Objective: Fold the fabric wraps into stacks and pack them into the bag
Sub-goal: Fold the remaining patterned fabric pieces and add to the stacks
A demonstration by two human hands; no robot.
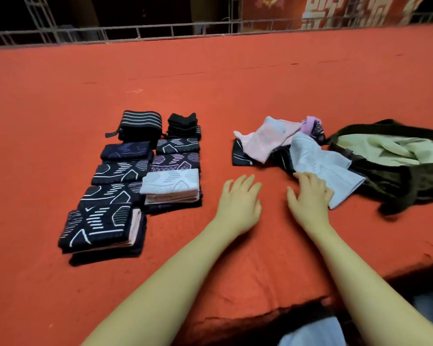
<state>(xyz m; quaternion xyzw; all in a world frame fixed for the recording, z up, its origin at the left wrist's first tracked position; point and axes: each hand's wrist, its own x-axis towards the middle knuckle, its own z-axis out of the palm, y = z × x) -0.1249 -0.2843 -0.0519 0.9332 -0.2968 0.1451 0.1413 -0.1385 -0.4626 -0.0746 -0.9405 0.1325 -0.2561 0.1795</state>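
On the red table [210, 78], folded wraps [140, 176] sit stacked in two columns at nine o'clock; unfolded wraps [273, 143] lie heaped at one o'clock beside the dark bag [410, 181] at three. Left hand [240, 198] hovers spread; right hand [309, 193] rests loosely on a pale blue wrap [335, 171]

Navy wraps [103, 228] with white line patterns sit stacked at left on an orange-red cloth [210, 78]; a pale blue wrap [170, 182] tops one stack, while pink [265, 142] and pale blue [323, 168] pieces lie near a dark olive bag [415, 178] lined pale green at right.
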